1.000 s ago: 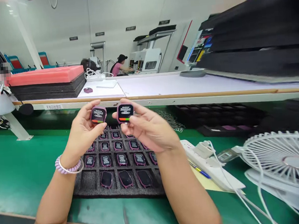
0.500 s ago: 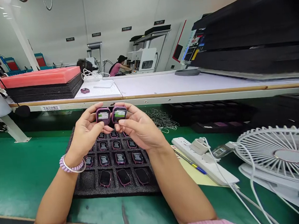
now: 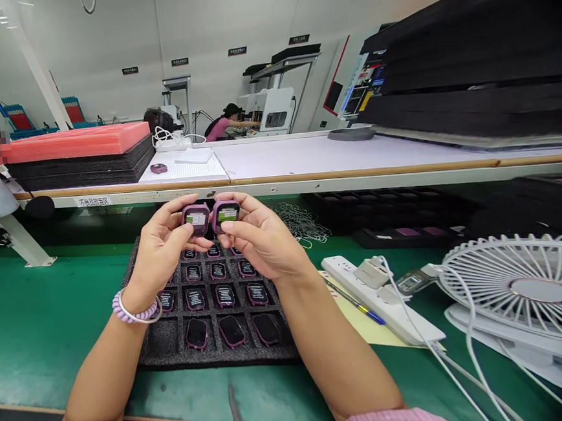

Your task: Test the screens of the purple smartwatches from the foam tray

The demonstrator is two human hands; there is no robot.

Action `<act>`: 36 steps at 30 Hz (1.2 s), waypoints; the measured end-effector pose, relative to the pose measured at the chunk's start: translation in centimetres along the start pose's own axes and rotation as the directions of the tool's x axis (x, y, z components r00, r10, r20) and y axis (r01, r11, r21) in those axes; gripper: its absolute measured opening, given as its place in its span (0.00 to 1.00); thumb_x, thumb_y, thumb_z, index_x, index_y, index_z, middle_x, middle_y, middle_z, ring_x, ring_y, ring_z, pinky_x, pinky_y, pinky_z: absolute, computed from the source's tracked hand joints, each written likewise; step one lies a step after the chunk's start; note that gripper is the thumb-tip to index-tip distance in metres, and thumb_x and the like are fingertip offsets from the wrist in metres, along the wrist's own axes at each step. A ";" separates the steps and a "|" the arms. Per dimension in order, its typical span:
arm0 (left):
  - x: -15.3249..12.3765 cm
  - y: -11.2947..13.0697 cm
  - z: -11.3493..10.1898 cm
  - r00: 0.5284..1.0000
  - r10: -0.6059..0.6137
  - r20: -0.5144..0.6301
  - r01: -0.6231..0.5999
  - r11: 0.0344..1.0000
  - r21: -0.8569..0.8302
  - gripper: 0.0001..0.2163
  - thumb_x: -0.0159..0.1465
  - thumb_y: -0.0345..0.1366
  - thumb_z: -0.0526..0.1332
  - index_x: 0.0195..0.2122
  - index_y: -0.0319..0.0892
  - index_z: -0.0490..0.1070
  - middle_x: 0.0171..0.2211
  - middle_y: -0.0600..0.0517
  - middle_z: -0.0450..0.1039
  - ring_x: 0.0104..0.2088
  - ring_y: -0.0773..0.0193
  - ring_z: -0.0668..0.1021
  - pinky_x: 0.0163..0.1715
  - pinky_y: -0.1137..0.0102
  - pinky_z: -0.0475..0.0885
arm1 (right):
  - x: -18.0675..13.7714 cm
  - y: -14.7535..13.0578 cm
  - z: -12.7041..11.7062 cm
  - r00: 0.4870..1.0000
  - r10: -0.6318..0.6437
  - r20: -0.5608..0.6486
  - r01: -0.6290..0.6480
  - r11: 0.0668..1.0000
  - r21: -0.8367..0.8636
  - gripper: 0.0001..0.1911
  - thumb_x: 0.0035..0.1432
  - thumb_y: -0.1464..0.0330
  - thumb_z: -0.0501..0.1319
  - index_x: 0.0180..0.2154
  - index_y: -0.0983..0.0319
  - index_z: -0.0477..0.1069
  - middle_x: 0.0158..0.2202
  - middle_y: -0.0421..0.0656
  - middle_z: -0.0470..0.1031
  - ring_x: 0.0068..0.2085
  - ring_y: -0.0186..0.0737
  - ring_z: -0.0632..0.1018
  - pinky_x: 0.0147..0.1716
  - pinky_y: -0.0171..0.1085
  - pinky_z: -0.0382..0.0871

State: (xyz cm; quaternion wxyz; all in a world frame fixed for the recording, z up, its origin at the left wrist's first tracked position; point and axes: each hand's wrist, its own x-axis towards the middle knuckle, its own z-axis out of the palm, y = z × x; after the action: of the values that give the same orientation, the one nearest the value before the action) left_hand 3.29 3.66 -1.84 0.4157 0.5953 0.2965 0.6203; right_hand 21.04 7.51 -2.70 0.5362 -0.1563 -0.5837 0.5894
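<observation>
My left hand (image 3: pixel 160 249) is closed round a purple smartwatch body (image 3: pixel 196 218) with a lit green and white screen. My right hand (image 3: pixel 259 241) grips a second purple watch body (image 3: pixel 225 214) with the same kind of lit screen, side by side with the first and nearly touching it. Both are held above a black foam tray (image 3: pixel 162 340) on the green mat. The tray's pockets hold several more purple watch bodies (image 3: pixel 225 296), some with dark screens in the front row (image 3: pixel 232 331). One front-left pocket is vacant.
A white power strip (image 3: pixel 380 297) with plugs and cables lies right of the tray, over a yellow paper and a blue pen (image 3: pixel 356 305). A white desk fan (image 3: pixel 531 294) sits far right. A raised shelf (image 3: pixel 355 166) carries pink and black foam stacks (image 3: pixel 76 152). A person (image 3: pixel 223 124) works far back.
The two watch bodies have come together from apart and dropped slightly lower. Their screens have switched from dark with a coloured bar to green and white.
</observation>
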 end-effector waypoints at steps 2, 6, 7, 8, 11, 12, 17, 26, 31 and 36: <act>0.0 0.1 0.0 1.000 -0.002 -0.002 0.002 1.000 -0.011 0.22 0.61 0.34 0.67 0.57 0.41 0.73 0.38 0.53 0.80 0.28 0.66 0.85 0.31 0.76 0.85 | 0.0 0.0 0.0 1.000 0.001 0.002 -0.001 1.000 0.006 0.26 0.50 0.66 0.75 0.50 0.58 0.70 0.39 0.39 0.75 0.28 0.31 0.71 0.28 0.34 0.69; 0.0 0.2 0.0 1.000 -0.026 0.000 0.026 0.999 -0.026 0.23 0.60 0.34 0.66 0.57 0.40 0.72 0.38 0.53 0.80 0.29 0.65 0.86 0.32 0.75 0.85 | 0.0 -0.1 0.0 1.000 0.003 -0.002 -0.003 1.000 0.018 0.25 0.50 0.68 0.74 0.50 0.58 0.71 0.38 0.39 0.75 0.29 0.32 0.72 0.28 0.34 0.69; 0.0 0.2 -0.1 0.999 -0.033 0.002 0.033 0.999 -0.028 0.23 0.60 0.34 0.66 0.57 0.40 0.72 0.38 0.53 0.80 0.29 0.65 0.86 0.32 0.74 0.85 | 0.0 -0.1 0.0 1.000 0.004 -0.005 -0.004 1.000 0.016 0.25 0.50 0.68 0.75 0.50 0.58 0.71 0.38 0.39 0.75 0.29 0.32 0.73 0.28 0.34 0.70; 0.0 0.2 -0.1 0.999 -0.038 0.003 0.038 0.999 -0.031 0.23 0.60 0.35 0.66 0.57 0.40 0.72 0.38 0.52 0.80 0.29 0.65 0.85 0.32 0.74 0.85 | 0.0 -0.1 0.0 1.000 0.005 -0.006 -0.005 1.000 0.013 0.26 0.50 0.68 0.75 0.50 0.57 0.72 0.38 0.39 0.75 0.29 0.33 0.73 0.28 0.34 0.70; -0.1 0.1 -0.1 0.999 -0.041 -0.004 0.041 0.999 -0.032 0.24 0.59 0.35 0.67 0.57 0.41 0.72 0.39 0.52 0.80 0.29 0.64 0.85 0.32 0.73 0.85 | 0.1 0.2 0.0 1.000 -0.003 -0.003 0.003 1.000 0.025 0.26 0.51 0.66 0.76 0.50 0.57 0.72 0.39 0.39 0.75 0.29 0.33 0.73 0.29 0.34 0.71; -0.1 0.1 -0.2 0.999 -0.041 -0.012 0.041 0.999 -0.032 0.24 0.59 0.36 0.67 0.58 0.41 0.72 0.39 0.52 0.80 0.29 0.64 0.85 0.32 0.72 0.85 | 0.1 0.3 0.0 1.000 -0.005 0.001 0.005 0.999 0.039 0.26 0.51 0.64 0.77 0.50 0.57 0.72 0.39 0.39 0.75 0.29 0.32 0.74 0.29 0.34 0.72; 0.6 0.2 -0.3 0.998 -0.051 -0.046 0.048 0.997 -0.053 0.28 0.56 0.37 0.68 0.59 0.40 0.71 0.41 0.50 0.80 0.29 0.63 0.85 0.32 0.70 0.85 | 1.2 0.4 0.0 1.000 0.005 0.030 -0.009 0.991 0.134 0.25 0.58 0.50 0.73 0.48 0.59 0.74 0.35 0.41 0.76 0.28 0.36 0.75 0.27 0.35 0.71; 4.1 5.0 -0.1 0.993 0.119 0.008 -0.119 0.993 0.005 0.29 0.52 0.32 0.68 0.57 0.42 0.69 0.42 0.51 0.77 0.30 0.67 0.83 0.35 0.70 0.83 | 5.5 -5.4 1.2 0.992 -0.098 0.085 0.097 0.995 0.015 0.16 0.61 0.61 0.66 0.49 0.59 0.70 0.36 0.41 0.75 0.26 0.35 0.74 0.25 0.33 0.68; 4.7 7.3 0.2 0.966 0.258 -0.008 -0.257 0.964 0.065 0.31 0.54 0.31 0.70 0.60 0.43 0.68 0.45 0.50 0.76 0.31 0.68 0.81 0.38 0.70 0.83 | 6.0 -8.6 3.0 0.970 -0.174 0.169 0.176 0.984 0.002 0.17 0.60 0.64 0.66 0.50 0.60 0.71 0.39 0.43 0.77 0.29 0.36 0.76 0.30 0.37 0.72; 5.0 8.5 0.0 0.924 0.382 0.001 -0.380 0.918 0.111 0.30 0.54 0.31 0.72 0.59 0.46 0.69 0.40 0.54 0.76 0.28 0.71 0.79 0.35 0.73 0.80 | 5.5 -9.9 3.8 0.937 -0.228 0.264 0.254 0.965 -0.070 0.29 0.49 0.69 0.71 0.54 0.59 0.70 0.40 0.39 0.76 0.32 0.35 0.78 0.35 0.37 0.74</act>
State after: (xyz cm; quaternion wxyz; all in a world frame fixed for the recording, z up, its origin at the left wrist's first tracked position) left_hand 2.15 3.90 7.92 0.2507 0.6570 0.2129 0.6784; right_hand 20.34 7.49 9.28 0.5165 -0.0341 -0.6919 0.5033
